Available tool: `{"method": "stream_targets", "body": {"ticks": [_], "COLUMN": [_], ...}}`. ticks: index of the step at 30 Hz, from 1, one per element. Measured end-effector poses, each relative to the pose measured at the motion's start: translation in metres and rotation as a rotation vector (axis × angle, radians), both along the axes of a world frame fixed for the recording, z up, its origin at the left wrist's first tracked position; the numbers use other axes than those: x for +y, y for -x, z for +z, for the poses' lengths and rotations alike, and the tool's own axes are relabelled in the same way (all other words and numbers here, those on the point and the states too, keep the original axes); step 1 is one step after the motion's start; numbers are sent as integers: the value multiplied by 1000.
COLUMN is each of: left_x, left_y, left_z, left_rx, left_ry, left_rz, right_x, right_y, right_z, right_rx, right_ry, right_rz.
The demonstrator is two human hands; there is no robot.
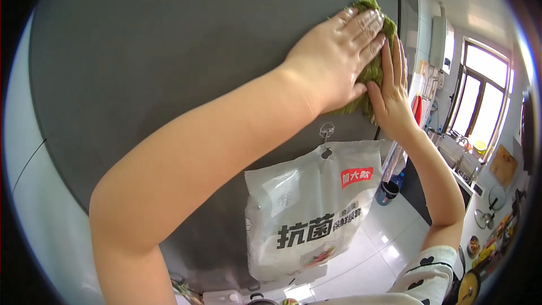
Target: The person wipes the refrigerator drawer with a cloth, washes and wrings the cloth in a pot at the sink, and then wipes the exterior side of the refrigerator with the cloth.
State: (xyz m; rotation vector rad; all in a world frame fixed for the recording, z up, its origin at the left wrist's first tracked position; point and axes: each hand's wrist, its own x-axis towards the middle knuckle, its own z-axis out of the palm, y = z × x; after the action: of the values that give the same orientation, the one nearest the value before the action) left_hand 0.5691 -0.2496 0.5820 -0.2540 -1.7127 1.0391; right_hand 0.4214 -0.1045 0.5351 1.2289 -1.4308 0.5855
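A green cloth [371,73] lies pressed against a large dark grey panel [169,39], close to the panel's right edge. My left hand [339,56] rests flat on the cloth with its fingers spread toward the upper right. Beside it, my right hand [392,93] touches the cloth's right side, its fingers stretched upward along the panel's edge. Below both hands, a white plastic bag [310,209] with printed characters hangs from a clear hook [327,130] on the panel.
To the right is a kitchen with a window [480,90], a sink [462,170], a wall-mounted white heater [442,45] and a cutting board [503,165]. A dark bucket [387,193] stands on the tiled floor [389,226]. A pot lid is partly visible at the bottom.
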Motion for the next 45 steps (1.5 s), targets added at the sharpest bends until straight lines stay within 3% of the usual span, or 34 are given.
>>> {"method": "stream_targets", "body": {"ticks": [9,17,22,30,45], "left_x": [-3,-11,-1,8,11], "left_y": [-1,3,-6,6,-11], "left_z": [-6,39,73,117,111], "left_rx": [39,215,173,267,211], "left_ry": [8,-28,-111,-217,-235], "left_rz": [10,-17,144,141,28], "right_x": [-2,-15,-21,-16,-18], "right_y": [0,3,13,1,7], "right_z": [4,71,120,184,191], "right_rx": [48,202,343,241,237], "right_ry": [-20,64,149,91,148], "right_rz": [-37,-3,-8,-49,-3]}}
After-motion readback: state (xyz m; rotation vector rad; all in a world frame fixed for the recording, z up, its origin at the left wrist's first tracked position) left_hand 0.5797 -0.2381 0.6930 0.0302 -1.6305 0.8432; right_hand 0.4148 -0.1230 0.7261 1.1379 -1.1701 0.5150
